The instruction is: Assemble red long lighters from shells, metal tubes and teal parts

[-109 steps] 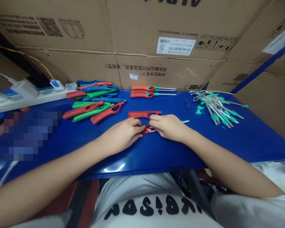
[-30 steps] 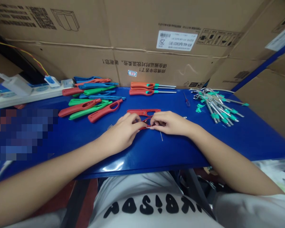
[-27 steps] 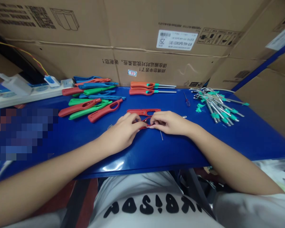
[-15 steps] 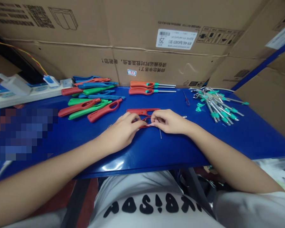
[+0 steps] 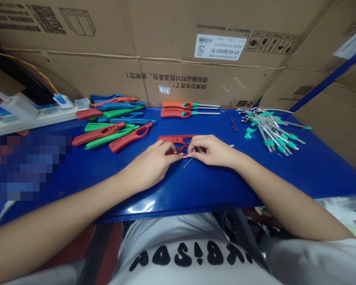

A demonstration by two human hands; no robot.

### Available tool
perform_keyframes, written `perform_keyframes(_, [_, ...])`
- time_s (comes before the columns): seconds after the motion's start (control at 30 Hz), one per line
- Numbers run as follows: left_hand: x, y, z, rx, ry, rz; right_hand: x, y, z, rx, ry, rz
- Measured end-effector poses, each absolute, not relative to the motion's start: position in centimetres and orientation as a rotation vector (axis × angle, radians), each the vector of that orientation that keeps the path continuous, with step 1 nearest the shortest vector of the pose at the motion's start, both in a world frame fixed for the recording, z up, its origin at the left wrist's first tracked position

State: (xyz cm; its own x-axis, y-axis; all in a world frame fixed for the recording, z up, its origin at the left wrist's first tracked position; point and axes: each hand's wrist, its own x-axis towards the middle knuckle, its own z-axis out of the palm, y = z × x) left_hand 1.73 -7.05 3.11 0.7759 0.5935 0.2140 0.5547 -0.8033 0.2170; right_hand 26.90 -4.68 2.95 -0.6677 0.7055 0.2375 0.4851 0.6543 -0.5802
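Observation:
My left hand (image 5: pixel 156 162) is closed on a red lighter casing half (image 5: pixel 182 149) low over the table, its thumb and fingers gripping the near edge. My right hand (image 5: pixel 210 151) meets it at the casing's right side, fingertips pinched around a thin grey rod (image 5: pixel 188 162) that sticks out below them. Small metal parts show inside the casing, partly hidden by my fingers. Just behind lies another red casing half (image 5: pixel 173 139), its right end covered by my right hand.
Red, green and blue lighter casings (image 5: pixel 115 126) are piled at left. Two orange-red lighters (image 5: pixel 178 114) with metal tubes lie at the back. A small screwdriver (image 5: pixel 234 126) and a heap of metal tubes with teal parts (image 5: pixel 273 134) are at right. A power strip (image 5: pixel 47 114) borders the left.
The thin grey rod has swung from pointing nearly straight toward me to slanting down-left. Both hands stay in almost the same place at the casing.

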Motion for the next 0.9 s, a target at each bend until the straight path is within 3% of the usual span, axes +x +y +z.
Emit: perform_keyframes(0.9, [1.86, -7.36, 3.06, 2.827, 1.016, 0.311, 27.14, -5.31, 3.54, -0.978, -2.61, 0.425])
